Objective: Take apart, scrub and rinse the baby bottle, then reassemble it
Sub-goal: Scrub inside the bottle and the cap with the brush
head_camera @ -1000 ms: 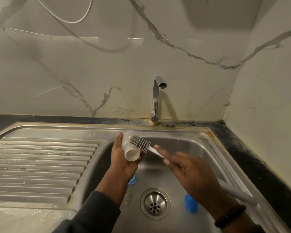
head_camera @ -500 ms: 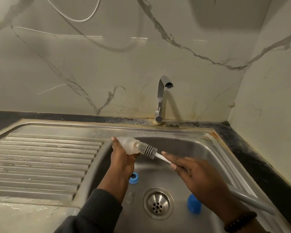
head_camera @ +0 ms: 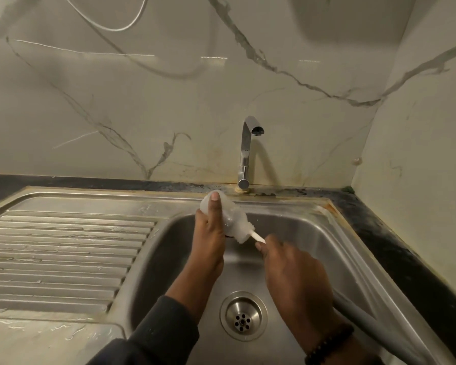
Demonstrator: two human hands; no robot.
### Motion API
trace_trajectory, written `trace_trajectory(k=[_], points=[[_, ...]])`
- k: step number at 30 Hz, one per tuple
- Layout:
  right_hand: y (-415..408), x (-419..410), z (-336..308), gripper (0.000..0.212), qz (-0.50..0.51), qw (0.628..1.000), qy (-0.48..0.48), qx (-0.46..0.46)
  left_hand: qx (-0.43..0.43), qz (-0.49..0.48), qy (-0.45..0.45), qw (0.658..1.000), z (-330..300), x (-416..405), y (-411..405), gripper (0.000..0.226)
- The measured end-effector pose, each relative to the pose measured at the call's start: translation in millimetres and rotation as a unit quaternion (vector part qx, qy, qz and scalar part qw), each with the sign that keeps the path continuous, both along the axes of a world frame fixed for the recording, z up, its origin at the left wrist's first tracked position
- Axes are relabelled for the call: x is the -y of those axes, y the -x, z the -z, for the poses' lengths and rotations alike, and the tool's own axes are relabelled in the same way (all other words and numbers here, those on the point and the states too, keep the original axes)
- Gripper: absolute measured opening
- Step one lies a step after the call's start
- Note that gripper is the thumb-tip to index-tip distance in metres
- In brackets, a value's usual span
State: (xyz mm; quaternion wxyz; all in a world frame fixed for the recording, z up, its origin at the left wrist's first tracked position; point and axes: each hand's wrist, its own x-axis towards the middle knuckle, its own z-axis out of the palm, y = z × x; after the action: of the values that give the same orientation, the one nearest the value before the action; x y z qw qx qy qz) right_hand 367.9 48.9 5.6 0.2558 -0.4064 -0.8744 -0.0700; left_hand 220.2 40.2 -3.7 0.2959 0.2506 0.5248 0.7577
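Fingers (head_camera: 216, 204) grip the translucent bottle (head_camera: 231, 219), white brush (head_camera: 257, 237) inside.

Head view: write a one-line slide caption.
Left hand holds the baby bottle over the sink while right hand pushes the bottle brush inside.

This is a home kitchen, at the washing-up corner. A stainless-steel sink (head_camera: 334, 248) with a round perforated drain (head_camera: 243, 315) is set into a dark speckled stone countertop (head_camera: 395, 248), with a ribbed steel draining board (head_camera: 63, 256) pressed into the same sheet on the left. A slim chrome tap with a bent spout (head_camera: 245, 154) rises behind the basin, against glossy cream wall panels with grey marble veining (head_camera: 116, 101) that meet in a corner on the right.
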Motion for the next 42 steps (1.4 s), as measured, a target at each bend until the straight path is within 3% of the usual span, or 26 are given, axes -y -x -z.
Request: trace_trajectory(k=[3, 7, 10, 13, 17, 19, 21, 23, 25, 28, 30, 32, 34, 39, 42], points=[[1.3, 5.4, 3.2, 0.030, -0.050, 0.997, 0.060, 0.007, 0.035, -0.026, -0.027, 0.999, 2.0, 5.3, 17.2, 0.070], [4.4, 2.7, 3.6, 0.039, -0.065, 0.975, 0.196, -0.085, 0.078, -0.002, -0.049, 0.996, 2.7, 11.2, 22.5, 0.042], [7.7, -1.8, 0.8, 0.035, -0.020, 0.983, 0.170, -0.068, 0.051, 0.006, -0.035, 0.998, 2.9, 7.0, 11.9, 0.039], [4.6, -1.4, -8.8, 0.033, 0.008, 0.995, 0.104, -0.003, 0.026, 0.005, -0.036, 0.999, 1.1, 3.4, 6.7, 0.066], [1.3, 10.3, -7.4, 0.033, -0.004, 0.995, 0.086, 0.056, -0.031, -0.001, -0.030, 0.999, 2.8, 5.4, 8.2, 0.068], [1.2, 7.5, -3.7, 0.035, -0.042, 0.983, 0.179, -0.008, -0.062, 0.021, -0.025, 0.998, 1.6, 6.8, 6.1, 0.067], [2.7, -2.4, -2.5, 0.040, -0.102, 0.939, 0.308, -0.115, -0.075, 0.051, -0.034, 0.995, 0.2, 5.9, 0.4, 0.064], [4.6, -10.3, -4.6, 0.040, -0.126, 0.911, 0.355, -0.169, -0.059, 0.078, -0.046, 0.994, -3.1, 3.2, -5.1, 0.060], [3.7, -15.6, -3.2, 0.041, -0.104, 0.922, 0.334, -0.164, -0.044, 0.090, -0.057, 0.993, -3.5, 2.3, -10.1, 0.060], [-4.3, -25.9, -2.9, 0.039, 0.009, 0.952, 0.263, -0.153, 0.027, 0.082, -0.072, 0.994, 0.6, 1.8, -10.6, 0.063], [-11.3, -26.2, -7.7, 0.034, 0.075, 0.976, 0.180, -0.099, 0.052, 0.069, -0.079, 0.993, 2.9, 0.8, -8.6, 0.062], [-14.8, -15.8, -11.4, 0.029, 0.059, 0.990, 0.127, -0.031, 0.071, 0.059, -0.082, 0.992, 4.5, 1.7, -4.6, 0.053], [-12.1, 3.0, -14.1, 0.029, 0.004, 0.990, 0.141, 0.009, 0.083, 0.035, -0.089, 0.992, 3.1, 6.4, 2.6, 0.034], [1.7, 14.3, -16.5, 0.021, -0.051, 0.981, 0.181, 0.055, 0.086, -0.030, -0.058, 0.994, 7.0, 7.5, 21.4, 0.042], [-4.8, 11.7, -16.5, 0.021, -0.048, 0.987, 0.144, 0.043, 0.168, -0.077, -0.071, 0.980, 5.6, 11.6, 34.9, 0.037]])
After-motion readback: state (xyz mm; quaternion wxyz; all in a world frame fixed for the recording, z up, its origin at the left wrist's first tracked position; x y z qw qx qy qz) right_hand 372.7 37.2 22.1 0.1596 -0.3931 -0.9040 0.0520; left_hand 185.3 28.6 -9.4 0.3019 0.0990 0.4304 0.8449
